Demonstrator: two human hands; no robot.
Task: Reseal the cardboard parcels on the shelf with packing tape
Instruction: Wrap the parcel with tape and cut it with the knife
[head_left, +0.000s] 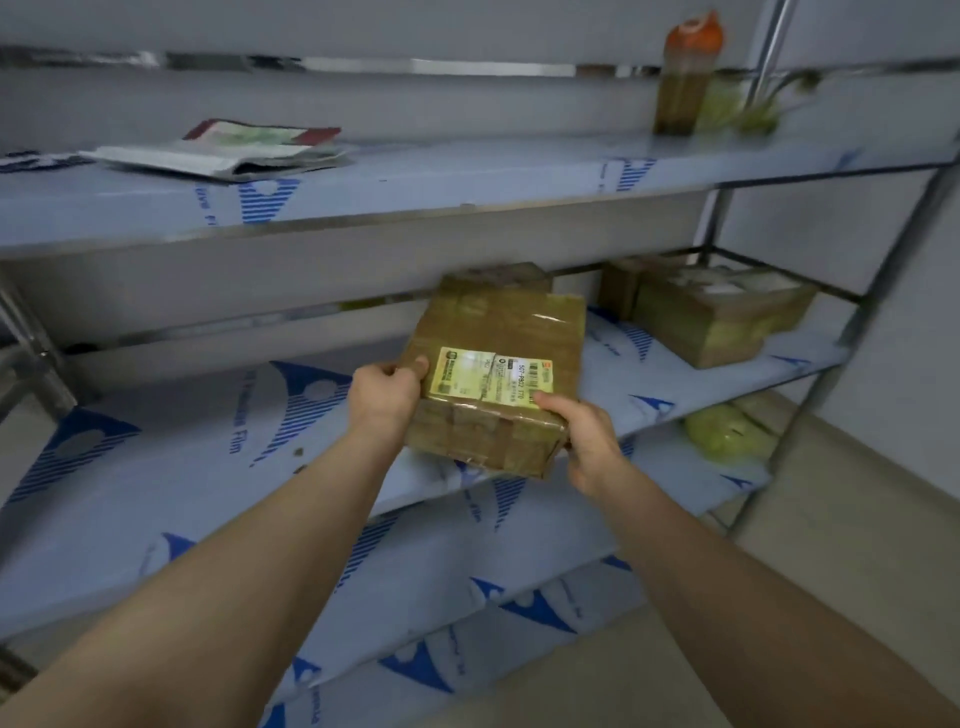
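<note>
Steel shelving (467, 208) wrapped in blue-printed film stands against a pale wall (914, 286). At centre, the left hand (382, 397) and right hand (587, 436) curl round opposite sides of a taped cardboard parcel (498, 332), tilted over the middle shelf (182, 467). Further parcels (717, 322) sit at two o'clock, and beige floor (831, 545) shows at four o'clock.

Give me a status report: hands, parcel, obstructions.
Left hand and right hand grip labelled parcel. Held tilted at middle shelf. Other parcels behind it.
</note>
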